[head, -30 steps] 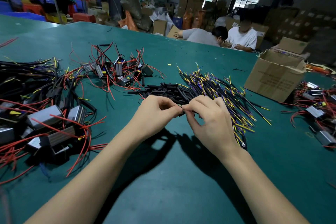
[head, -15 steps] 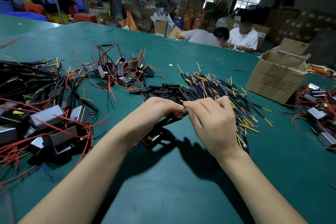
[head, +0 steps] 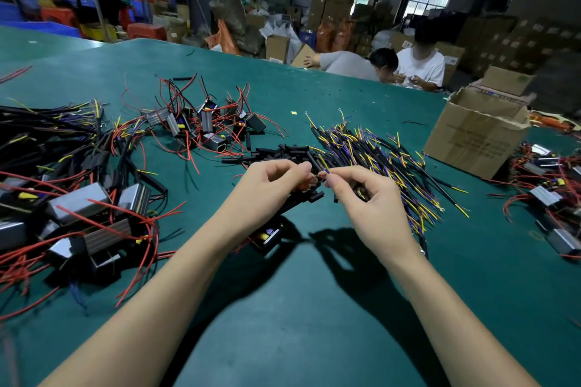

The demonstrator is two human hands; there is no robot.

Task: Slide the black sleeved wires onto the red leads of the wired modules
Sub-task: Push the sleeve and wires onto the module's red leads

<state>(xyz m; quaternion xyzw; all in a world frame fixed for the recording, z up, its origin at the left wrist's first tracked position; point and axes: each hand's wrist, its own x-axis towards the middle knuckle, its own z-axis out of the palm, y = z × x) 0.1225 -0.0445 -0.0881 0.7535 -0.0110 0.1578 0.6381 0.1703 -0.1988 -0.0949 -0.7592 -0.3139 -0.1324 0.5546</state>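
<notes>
My left hand (head: pixel 270 185) pinches a red lead whose black module (head: pixel 267 237) hangs under my wrist, just above the green table (head: pixel 314 324). My right hand (head: pixel 367 201) pinches the tip of a black sleeved wire (head: pixel 322 166) with yellow and blue ends, fingertip to fingertip with the left. Behind my hands lie a heap of short black sleeves (head: pixel 283 154) and a spread pile of black sleeved wires (head: pixel 377 157). Wired modules with red leads (head: pixel 204 126) sit further back on the left.
A big tangle of modules and wires (head: pixel 72 192) fills the left side. A cardboard box (head: pixel 478 132) stands at the right, with more modules (head: pixel 553 198) beside it. Two people (head: pixel 393 66) work at the far edge.
Both hands have risen a little and drawn slightly apart. The black module now hangs in plain sight under my left wrist, and the wire's yellow and blue end shows between my fingertips.
</notes>
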